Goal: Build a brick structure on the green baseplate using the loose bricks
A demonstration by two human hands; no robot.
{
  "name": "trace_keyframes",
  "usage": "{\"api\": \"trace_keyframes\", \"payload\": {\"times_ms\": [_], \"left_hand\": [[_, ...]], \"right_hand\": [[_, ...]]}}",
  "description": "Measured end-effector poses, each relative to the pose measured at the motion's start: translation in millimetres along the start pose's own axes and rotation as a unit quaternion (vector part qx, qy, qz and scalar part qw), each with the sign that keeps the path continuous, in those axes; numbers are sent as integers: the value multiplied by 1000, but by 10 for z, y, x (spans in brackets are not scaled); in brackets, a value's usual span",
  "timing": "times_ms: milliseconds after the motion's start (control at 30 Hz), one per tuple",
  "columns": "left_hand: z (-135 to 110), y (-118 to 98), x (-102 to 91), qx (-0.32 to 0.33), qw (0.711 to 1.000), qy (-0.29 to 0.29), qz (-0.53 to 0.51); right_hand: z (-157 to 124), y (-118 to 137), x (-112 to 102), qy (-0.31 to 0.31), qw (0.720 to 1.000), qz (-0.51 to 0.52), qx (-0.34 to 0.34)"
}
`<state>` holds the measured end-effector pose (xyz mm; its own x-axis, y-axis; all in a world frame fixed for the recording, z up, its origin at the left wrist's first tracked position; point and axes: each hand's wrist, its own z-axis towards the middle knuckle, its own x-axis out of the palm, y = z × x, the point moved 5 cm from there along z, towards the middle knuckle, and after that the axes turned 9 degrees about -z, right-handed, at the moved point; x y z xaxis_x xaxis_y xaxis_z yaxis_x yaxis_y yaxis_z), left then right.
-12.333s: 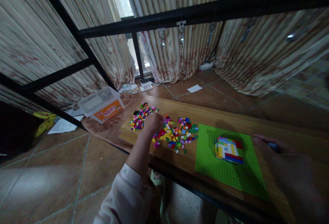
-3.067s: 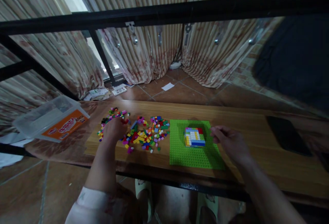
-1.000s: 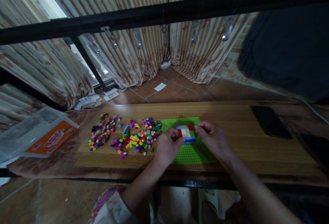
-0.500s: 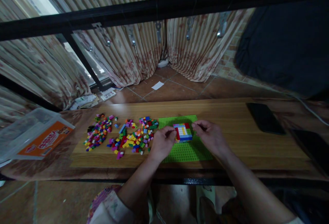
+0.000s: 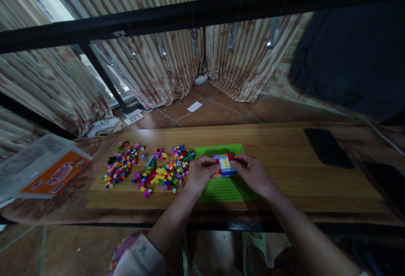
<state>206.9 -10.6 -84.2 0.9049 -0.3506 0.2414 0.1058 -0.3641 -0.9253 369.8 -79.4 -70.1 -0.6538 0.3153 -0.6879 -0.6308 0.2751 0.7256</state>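
A small block of coloured bricks (image 5: 225, 164) sits on a green studded baseplate (image 5: 221, 187) on a wooden board. My left hand (image 5: 199, 174) is curled against the block's left side, fingertips touching it. My right hand (image 5: 251, 172) is curled against its right side, so the block is gripped between both hands. To the left on the board lie two heaps of loose coloured bricks, the nearer heap (image 5: 167, 168) and a farther heap (image 5: 122, 168).
A clear plastic box with an orange label (image 5: 44, 168) rests at the left end. A black phone (image 5: 327, 147) and another dark flat device (image 5: 384, 179) lie at the right. A black metal bar (image 5: 202, 12) crosses overhead. Curtains hang behind.
My left hand left the loose bricks and came to the brick block. Both hands closed in from its sides and now press against it.
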Motion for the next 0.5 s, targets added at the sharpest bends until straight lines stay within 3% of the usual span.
{"api": "trace_keyframes", "payload": {"times_ms": [133, 267, 500], "left_hand": [[15, 0, 22, -21, 999, 5, -43], [30, 7, 6, -10, 1000, -11, -13], [4, -3, 6, 67, 997, 10, 49]], "right_hand": [[-4, 15, 2, 4, 1000, 15, 12], [11, -5, 23, 5, 999, 32, 22], [36, -82, 37, 13, 999, 29, 15]]}}
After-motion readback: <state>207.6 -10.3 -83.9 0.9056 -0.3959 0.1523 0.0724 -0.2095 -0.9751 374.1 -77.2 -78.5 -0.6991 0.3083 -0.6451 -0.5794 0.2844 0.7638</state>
